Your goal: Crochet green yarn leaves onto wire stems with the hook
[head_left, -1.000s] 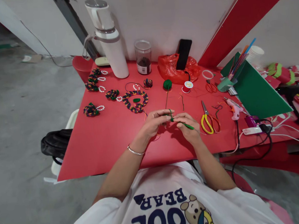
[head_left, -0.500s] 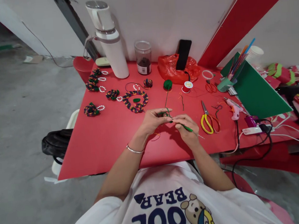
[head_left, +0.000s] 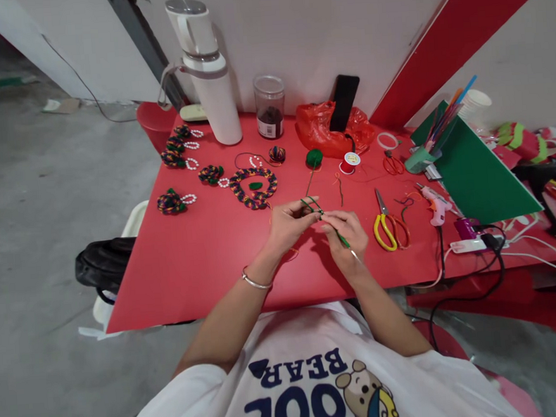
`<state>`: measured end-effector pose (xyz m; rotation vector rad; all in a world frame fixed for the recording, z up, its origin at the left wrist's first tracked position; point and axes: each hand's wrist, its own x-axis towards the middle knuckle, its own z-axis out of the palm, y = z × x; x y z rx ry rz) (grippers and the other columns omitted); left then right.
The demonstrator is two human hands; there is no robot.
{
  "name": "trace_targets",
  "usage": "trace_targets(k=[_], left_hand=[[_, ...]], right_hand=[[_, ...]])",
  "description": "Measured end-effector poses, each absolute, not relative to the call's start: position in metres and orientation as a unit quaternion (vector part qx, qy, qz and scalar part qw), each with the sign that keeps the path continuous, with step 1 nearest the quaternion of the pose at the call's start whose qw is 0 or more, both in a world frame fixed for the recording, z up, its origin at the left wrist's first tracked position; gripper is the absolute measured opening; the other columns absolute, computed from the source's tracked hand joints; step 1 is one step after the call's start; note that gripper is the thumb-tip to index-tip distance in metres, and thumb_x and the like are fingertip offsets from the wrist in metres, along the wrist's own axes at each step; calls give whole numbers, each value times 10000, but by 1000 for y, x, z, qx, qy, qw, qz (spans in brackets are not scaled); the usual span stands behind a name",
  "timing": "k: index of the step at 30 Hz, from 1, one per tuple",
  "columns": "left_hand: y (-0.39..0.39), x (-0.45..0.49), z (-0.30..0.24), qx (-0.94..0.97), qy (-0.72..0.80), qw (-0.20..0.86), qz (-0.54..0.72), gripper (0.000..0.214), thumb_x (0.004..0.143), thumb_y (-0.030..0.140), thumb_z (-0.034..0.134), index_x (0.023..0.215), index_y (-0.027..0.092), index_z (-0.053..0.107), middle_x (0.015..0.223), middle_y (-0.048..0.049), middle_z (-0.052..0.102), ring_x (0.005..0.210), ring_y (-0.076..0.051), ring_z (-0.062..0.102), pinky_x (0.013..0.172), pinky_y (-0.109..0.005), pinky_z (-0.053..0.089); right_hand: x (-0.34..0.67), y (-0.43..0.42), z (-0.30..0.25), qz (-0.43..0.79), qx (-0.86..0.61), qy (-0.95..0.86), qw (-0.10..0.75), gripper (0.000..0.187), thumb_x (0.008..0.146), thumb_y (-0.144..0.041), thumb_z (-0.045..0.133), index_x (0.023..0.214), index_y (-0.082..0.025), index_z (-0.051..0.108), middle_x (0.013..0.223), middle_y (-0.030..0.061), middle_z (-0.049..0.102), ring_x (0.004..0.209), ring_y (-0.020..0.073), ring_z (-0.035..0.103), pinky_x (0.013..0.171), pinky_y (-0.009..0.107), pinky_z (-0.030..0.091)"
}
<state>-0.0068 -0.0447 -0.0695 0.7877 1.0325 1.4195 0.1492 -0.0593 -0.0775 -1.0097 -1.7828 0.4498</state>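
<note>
Dark green yarn runs from a small ball down to my left hand, looped over its forefinger. That hand's thumb and fingers pinch the yarn near the working point. My right hand is closed round a crochet hook with a green grip, its shaft pointing back toward my wrist. The hook's tip meets the green yarn between both hands; the small stitches there are too fine to make out. Left of my hands lies a braided multicolour ring with a small green piece inside it.
Several multicolour yarn pieces with white bead loops lie at left. Yellow-and-red-handled scissors, a pink glue gun and a power strip are at right. Behind stand a white flask, a jar and a phone.
The hook has turned in my right hand, its rear end now nearer my wrist. The green yarn on my left forefinger forms a wider loop. The whole view has shifted slightly.
</note>
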Motion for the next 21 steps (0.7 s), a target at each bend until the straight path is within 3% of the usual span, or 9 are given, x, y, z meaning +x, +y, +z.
trace_targets(k=[3, 6, 10, 15, 21], left_hand=[[-45, 1, -70, 298, 448, 561, 629, 468, 586, 245, 904, 1028, 125, 807, 617, 48, 592, 579, -67, 509, 580, -215, 410], [-45, 1, -69, 241, 399, 633, 618, 504, 556, 252, 910, 1036, 139, 804, 598, 48, 588, 522, -56, 481, 517, -202, 371], [-46, -9, -67, 203, 350, 715, 570, 494, 508, 201, 916, 986, 141, 807, 618, 11, 645, 497, -59, 495, 472, -191, 317], [-48, -15, -64, 220, 355, 720, 553, 478, 508, 189, 922, 968, 122, 812, 630, -12, 671, 504, -65, 503, 500, -208, 341], [-48, -14, -62, 245, 383, 701, 549, 482, 490, 208, 926, 948, 112, 809, 617, -22, 673, 500, -75, 500, 488, -215, 312]], right_hand=[[143, -57, -90, 134, -419, -748, 497, 218, 963, -401, 663, 1140, -341, 777, 1126, 93, 731, 1064, 278, 672, 968, 481, 546], [143, -52, -101, 117, -399, -755, 507, 261, 959, -389, 674, 1205, -362, 758, 1174, 96, 714, 1100, 298, 663, 968, 487, 536], [155, -40, -98, 74, -312, -787, 527, 257, 923, -411, 728, 1177, -386, 761, 1110, 61, 737, 1005, 246, 686, 880, 434, 567], [176, -25, -75, 35, -202, -844, 495, 328, 888, -323, 779, 1213, -354, 743, 1048, 43, 782, 926, 203, 720, 809, 382, 590], [187, -23, -53, 71, -187, -881, 429, 280, 897, -307, 767, 1176, -321, 752, 1067, 57, 799, 952, 203, 729, 791, 371, 606]])
